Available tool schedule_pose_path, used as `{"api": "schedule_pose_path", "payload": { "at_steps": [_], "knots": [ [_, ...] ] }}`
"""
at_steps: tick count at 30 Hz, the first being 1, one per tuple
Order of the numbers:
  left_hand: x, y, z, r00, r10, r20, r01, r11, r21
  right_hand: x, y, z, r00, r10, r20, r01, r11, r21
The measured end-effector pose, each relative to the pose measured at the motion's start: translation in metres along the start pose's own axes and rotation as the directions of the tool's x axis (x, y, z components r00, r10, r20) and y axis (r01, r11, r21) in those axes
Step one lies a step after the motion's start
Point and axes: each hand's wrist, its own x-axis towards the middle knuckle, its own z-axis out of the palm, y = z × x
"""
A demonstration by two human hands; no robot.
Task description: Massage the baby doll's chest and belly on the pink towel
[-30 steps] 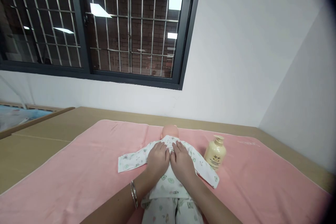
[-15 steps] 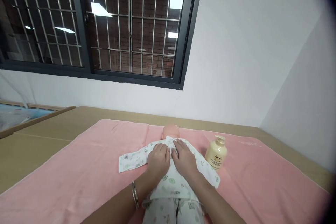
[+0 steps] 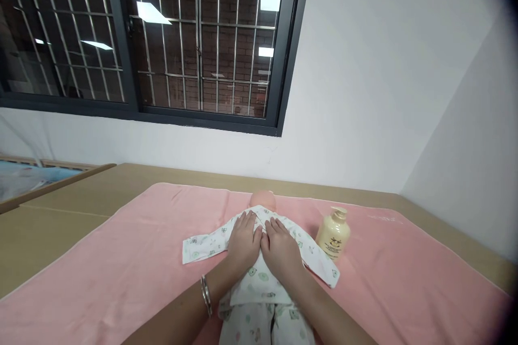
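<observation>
1. Doll [image 3: 262, 200] in a white printed baby suit [image 3: 259, 280] lies on its back on a pink towel [image 3: 121, 275], near the middle of it; only the bare, pale top of the head shows beyond the collar.
2. Suit is white with small green and pink prints; its two sleeves lie flat and spread out to either side, and the trouser legs run off the bottom edge of the view.
3. Doll's long axis runs straight away from the person: head toward the wall and window [image 3: 154, 38], legs toward the person.
4. Left hand [image 3: 243, 240] lies flat on the doll's chest, fingers stretched out and together, holding nothing; a bangle [image 3: 206, 295] sits on that wrist.
5. Right hand [image 3: 280, 248] lies flat beside it, the two touching, fingers likewise loose and pressed on the cloth.
6. Count: one doll, one towel, one cream pump bottle [image 3: 333, 233] standing upright just right of the doll's sleeve, two hands.
7. Towel covers a tan tabletop [image 3: 48, 226].
</observation>
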Motion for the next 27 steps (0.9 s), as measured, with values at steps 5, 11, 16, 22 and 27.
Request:
{"api": "schedule_pose_path", "payload": {
  "at_steps": [5,11,16,22,27],
  "knots": [
    [0.0,0.001,0.0,1.0,-0.027,0.002,0.027,0.999,-0.017,0.013,0.019,0.003,0.999,-0.012,0.048,0.004,0.987,0.161],
    [-0.001,-0.002,0.005,0.999,-0.027,-0.028,0.026,0.999,-0.038,0.017,0.03,0.008,0.998,-0.041,0.05,0.029,0.977,0.214],
    [0.0,-0.002,0.004,0.999,-0.029,-0.035,0.027,0.998,-0.048,0.016,0.029,0.009,0.998,-0.048,0.034,0.04,0.977,0.207],
    [0.0,0.001,0.0,0.999,-0.042,-0.019,0.042,0.998,-0.039,0.016,0.03,0.01,0.998,-0.056,0.021,0.05,0.974,0.22],
    [0.002,0.001,-0.001,1.0,-0.007,-0.023,0.006,1.0,-0.013,0.015,0.029,0.01,0.998,-0.055,0.026,0.049,0.981,0.19]
  ]
}}
